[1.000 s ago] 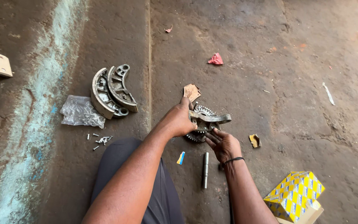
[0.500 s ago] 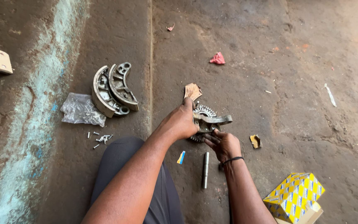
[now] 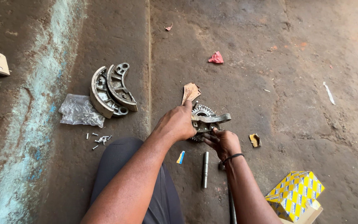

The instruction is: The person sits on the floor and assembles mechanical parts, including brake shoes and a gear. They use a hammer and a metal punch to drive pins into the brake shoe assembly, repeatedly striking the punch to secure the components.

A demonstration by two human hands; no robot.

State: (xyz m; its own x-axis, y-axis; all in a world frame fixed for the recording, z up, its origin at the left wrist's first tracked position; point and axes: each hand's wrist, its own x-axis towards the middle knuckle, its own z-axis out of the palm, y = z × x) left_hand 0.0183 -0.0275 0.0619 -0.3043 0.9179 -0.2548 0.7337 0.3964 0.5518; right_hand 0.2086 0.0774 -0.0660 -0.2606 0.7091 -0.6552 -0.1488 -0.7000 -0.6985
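left hand (image 3: 177, 123) grips metal lever (image 3: 210, 119) | lever long axis left-right, free end pointing right | right hand (image 3: 223, 142) apparently pinches it beneath | toothed gear (image 3: 202, 110) behind

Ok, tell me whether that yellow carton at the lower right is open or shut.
Open, it seems: the yellow carton lies on the floor with a pale flap turned out at its lower end. Its contents cannot be seen.

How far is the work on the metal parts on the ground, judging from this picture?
Looks done: two curved brake shoes lie set aside together, next to a clear bag and loose rivets. In hand: the left hand and right hand hold a curved metal piece over a toothed gear. Seemingly left: a metal pin and a yellow box lie untouched.
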